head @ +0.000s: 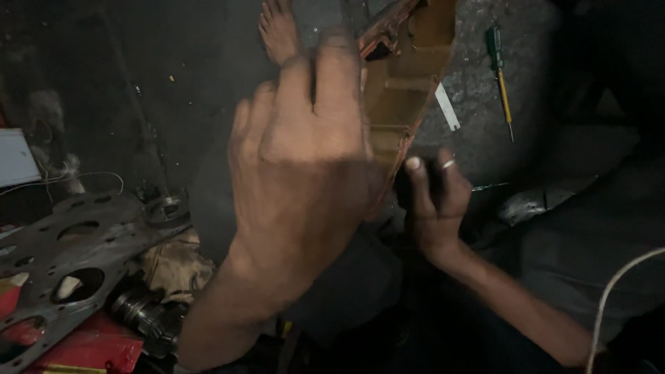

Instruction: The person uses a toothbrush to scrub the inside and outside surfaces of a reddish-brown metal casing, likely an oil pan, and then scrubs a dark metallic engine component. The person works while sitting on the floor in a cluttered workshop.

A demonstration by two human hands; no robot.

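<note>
Fingers (325,69) of your left hand (301,166) lie side by side and press flat against the brown metal panel (409,76), which stands tilted between your two hands above the dark floor (478,83). Your right hand (433,201) is closed around the panel's lower edge, thumb up, a ring visible on one finger.

Step in hand, as judged from the grip: steadying the panel with both hands while it is positioned or inspected. Any further move appears to call for a firm hold at the lower edge, since the left hand only braces the face and does not clamp it.

Pose: your left forearm rises from the lower left, wrist straight, back of the hand toward the camera and blurred. Your right forearm comes in from the lower right, wrist bent upward.

Nearby: a grey head gasket (76,256) lies at the left. A green-handled screwdriver (500,76) rests on the floor, well apart from the panel. A bare foot (278,28) shows at the top.
</note>
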